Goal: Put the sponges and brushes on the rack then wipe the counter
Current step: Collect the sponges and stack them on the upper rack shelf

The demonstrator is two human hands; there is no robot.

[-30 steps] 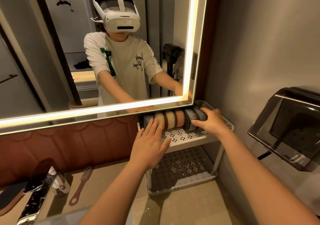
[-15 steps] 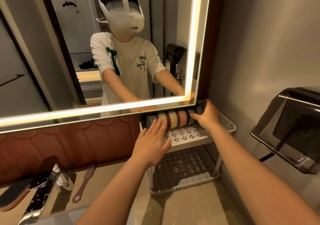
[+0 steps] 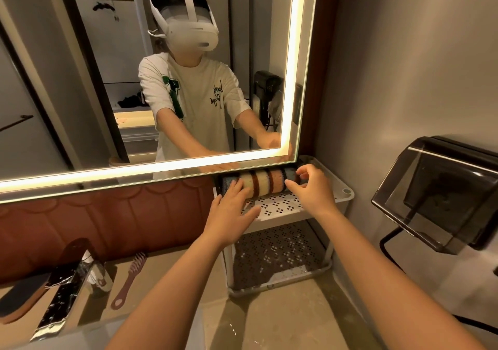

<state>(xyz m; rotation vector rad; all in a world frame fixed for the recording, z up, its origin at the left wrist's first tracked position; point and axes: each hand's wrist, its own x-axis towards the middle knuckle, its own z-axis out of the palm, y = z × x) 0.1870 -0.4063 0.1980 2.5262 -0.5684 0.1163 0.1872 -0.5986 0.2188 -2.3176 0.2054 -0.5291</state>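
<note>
Sponges (image 3: 262, 185) line your rack (image 3: 341, 201): left hand (image 3: 231, 211) flat against them, right hand (image 3: 310, 188) pinching the end one (squeeze hard, the row may buckle).

Dim warm room, bright mirror light strip (image 3: 151, 170), wide-angle bending at edges.

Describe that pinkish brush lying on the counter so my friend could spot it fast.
Start at the big lit mirror, then drop to the beige counter below it. Between the chrome tap on the left and the white perforated rack on the right lies a slim dusty-pink brush. It alone has a long handle ending in a ring hole, bristles toward the wall.
</note>
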